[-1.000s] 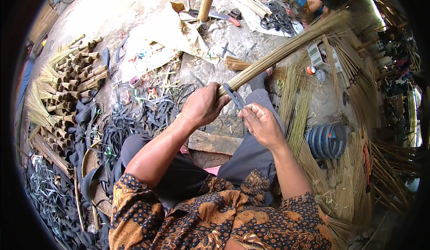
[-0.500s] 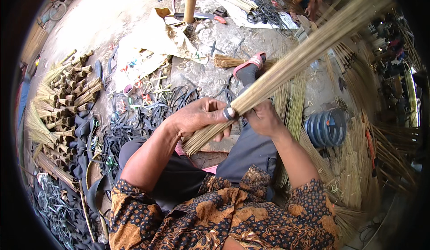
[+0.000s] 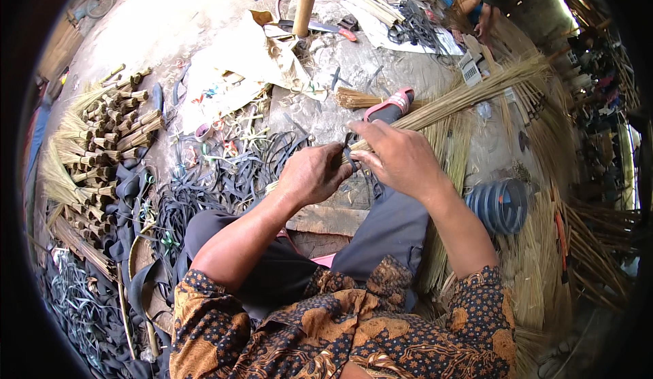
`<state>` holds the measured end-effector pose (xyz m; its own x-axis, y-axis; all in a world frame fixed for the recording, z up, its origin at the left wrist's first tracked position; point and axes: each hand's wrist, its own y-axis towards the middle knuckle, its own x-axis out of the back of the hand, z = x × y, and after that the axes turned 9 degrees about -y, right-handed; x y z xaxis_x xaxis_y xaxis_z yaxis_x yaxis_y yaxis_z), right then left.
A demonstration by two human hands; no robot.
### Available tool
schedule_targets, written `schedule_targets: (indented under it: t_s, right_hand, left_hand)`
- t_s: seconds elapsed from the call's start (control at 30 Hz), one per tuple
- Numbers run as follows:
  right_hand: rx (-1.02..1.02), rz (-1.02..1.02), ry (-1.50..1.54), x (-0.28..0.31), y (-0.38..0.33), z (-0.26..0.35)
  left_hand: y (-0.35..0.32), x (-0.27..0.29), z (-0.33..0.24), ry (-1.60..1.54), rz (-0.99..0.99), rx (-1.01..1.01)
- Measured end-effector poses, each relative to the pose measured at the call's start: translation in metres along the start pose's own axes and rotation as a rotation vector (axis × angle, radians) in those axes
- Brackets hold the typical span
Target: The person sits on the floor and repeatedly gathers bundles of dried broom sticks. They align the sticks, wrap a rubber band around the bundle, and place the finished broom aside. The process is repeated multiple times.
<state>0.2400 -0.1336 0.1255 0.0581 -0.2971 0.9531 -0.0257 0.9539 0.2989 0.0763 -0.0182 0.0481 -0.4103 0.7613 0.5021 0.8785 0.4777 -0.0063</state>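
A long bundle of thin tan broom sticks [image 3: 469, 95] slants across my lap, its loose tips fanning out at the upper right. My left hand [image 3: 313, 173] is closed round the bundle near its butt end, hiding most of that end. At the same spot a narrow black rubber strip [image 3: 348, 149] is looped round the sticks. My right hand [image 3: 401, 158] reaches over the bundle with its thumb and fingers pinched on the strip, right beside my left fingers. A pink-strapped sandal [image 3: 391, 103] on my foot lies just beyond the bundle.
Tied stick bundles [image 3: 102, 148] are stacked at the left, beside a heap of black rubber strips [image 3: 211, 175]. A blue ribbed container [image 3: 496, 205] and loose sticks [image 3: 537, 256] lie at the right. Farther off are a red-handled knife [image 3: 323, 27], a wooden post [image 3: 307, 5] and another person's arm [image 3: 468, 5].
The bundle has swung lower and farther from me, tips dropping toward the floor. My right hand has come from beneath the bundle to over it, at the strip, which now stands up from the sticks.
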Motion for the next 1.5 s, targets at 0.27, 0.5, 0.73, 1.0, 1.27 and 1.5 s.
schedule_targets:
  t_s: [0.27, 0.5, 0.73, 1.0, 1.27, 1.5]
  right_hand:
    - [0.052, 0.104, -0.135, -0.021, 0.000, 0.001]
    - [-0.175, 0.137, 0.504, -0.033, -0.014, -0.014]
    - [-0.165, -0.191, 0.476, -0.052, -0.010, 0.001]
    - [-0.264, -0.467, 0.343, -0.065, 0.009, 0.023]
    - [-0.344, -0.491, 0.162, -0.066, 0.018, 0.035]
    - [-0.266, -0.437, 0.011, -0.054, 0.016, 0.020]
  left_hand:
    - [0.001, -0.007, 0.015, 0.013, -0.106, -0.019]
    - [0.010, 0.003, 0.007, -0.585, -0.054, 0.294]
    - [0.017, 0.014, -0.006, -1.004, -0.128, 0.239]
    - [0.021, 0.016, -0.012, -0.912, -0.264, 0.186]
    - [0.021, 0.013, -0.011, -0.879, -0.323, 0.099]
    - [0.017, 0.016, -0.011, -0.797, -0.194, 0.136]
